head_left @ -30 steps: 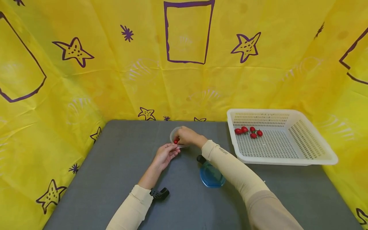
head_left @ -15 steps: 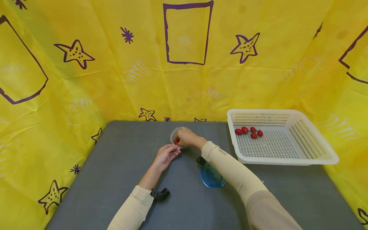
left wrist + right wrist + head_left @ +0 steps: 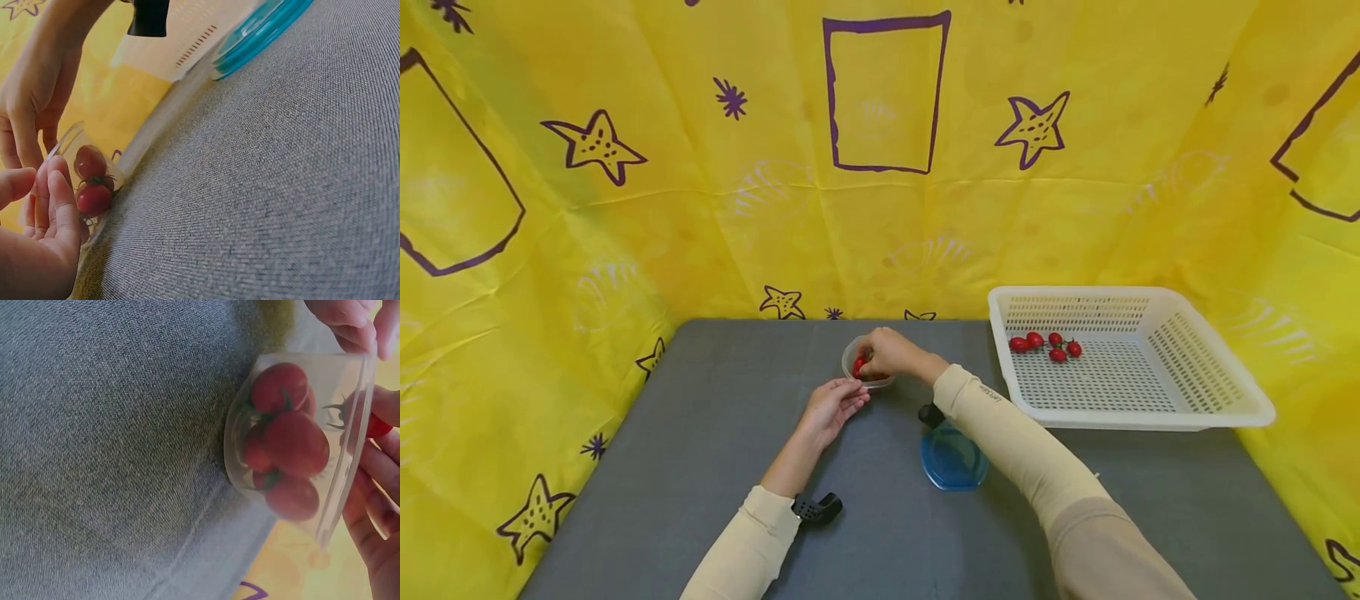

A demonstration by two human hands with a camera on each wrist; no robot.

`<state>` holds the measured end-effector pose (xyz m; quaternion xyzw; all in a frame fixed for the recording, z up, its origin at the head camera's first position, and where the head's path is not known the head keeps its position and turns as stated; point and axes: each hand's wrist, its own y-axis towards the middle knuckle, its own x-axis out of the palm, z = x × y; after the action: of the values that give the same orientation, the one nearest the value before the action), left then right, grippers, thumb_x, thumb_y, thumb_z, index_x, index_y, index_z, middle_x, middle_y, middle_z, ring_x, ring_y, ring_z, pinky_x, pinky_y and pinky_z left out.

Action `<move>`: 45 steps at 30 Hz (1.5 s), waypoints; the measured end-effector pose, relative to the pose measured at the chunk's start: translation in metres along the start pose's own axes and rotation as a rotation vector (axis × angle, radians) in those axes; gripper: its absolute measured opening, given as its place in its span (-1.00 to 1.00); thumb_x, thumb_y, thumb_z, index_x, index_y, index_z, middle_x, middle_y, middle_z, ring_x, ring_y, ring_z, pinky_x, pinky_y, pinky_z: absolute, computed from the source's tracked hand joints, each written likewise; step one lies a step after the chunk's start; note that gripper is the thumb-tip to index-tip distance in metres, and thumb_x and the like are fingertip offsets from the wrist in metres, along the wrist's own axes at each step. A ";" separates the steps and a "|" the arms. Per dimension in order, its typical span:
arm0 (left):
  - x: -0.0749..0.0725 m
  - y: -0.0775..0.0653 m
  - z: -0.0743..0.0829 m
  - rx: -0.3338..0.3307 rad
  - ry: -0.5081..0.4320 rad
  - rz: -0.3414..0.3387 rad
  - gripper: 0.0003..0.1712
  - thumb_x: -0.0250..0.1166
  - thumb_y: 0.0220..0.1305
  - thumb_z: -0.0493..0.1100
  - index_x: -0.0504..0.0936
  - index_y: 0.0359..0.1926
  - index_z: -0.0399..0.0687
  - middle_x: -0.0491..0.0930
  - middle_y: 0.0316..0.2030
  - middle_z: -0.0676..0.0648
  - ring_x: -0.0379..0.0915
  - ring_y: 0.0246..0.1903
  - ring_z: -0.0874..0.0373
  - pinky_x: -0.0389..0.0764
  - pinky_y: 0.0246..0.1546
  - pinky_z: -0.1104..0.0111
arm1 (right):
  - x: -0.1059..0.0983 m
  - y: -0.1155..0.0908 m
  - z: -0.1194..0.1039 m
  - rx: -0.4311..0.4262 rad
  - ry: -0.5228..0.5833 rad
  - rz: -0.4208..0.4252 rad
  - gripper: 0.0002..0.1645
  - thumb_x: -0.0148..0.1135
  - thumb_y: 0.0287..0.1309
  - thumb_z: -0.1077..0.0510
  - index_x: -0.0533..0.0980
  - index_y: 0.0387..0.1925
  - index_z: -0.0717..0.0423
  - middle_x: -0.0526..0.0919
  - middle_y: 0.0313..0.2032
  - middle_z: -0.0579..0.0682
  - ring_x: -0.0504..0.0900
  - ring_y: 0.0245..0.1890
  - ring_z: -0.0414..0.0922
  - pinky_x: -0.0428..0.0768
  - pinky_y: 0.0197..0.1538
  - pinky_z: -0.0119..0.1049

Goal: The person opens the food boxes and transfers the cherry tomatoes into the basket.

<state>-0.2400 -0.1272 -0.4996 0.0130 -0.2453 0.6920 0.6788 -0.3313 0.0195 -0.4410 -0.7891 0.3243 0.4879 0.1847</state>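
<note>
A clear plastic container (image 3: 244,450) with several red cherry tomatoes (image 3: 297,444) in it stands on the grey table. My left hand (image 3: 833,408) pinches its near rim between thumb and fingers. Reaching over the rim from the right, my right hand (image 3: 891,354) holds one cherry tomato (image 3: 379,426) at the container's mouth. In the left wrist view, the container's wall (image 3: 75,140) and two of its tomatoes show beyond the left fingers (image 3: 62,200). Part of the contents is hidden behind the right hand in the head view.
A blue round lid (image 3: 953,457) lies on the table (image 3: 722,433) under the right forearm. To the right, a white perforated basket (image 3: 1120,421) holds several cherry tomatoes (image 3: 1057,355) at its left end. Yellow patterned cloth (image 3: 880,233) encloses the back and sides.
The right hand has shifted slightly up and right at the container, and more of the red tomatoes shows. The left hand stays at the rim.
</note>
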 end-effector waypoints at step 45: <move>-0.003 0.001 -0.001 0.003 0.024 0.044 -0.93 0.12 0.41 -0.28 0.48 -0.18 -0.20 0.66 -0.49 0.05 0.64 -0.44 0.25 0.65 -0.32 0.48 | -0.093 -0.048 0.035 0.055 -0.063 0.068 -0.84 0.30 0.07 0.25 0.65 -0.28 0.23 0.71 -0.35 0.11 0.60 -0.34 -0.03 0.58 -0.17 -0.15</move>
<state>-0.2407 -0.1295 -0.5017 0.0004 -0.2364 0.7071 0.6664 -0.3503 0.1068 -0.3753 -0.7566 0.3581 0.5092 0.1999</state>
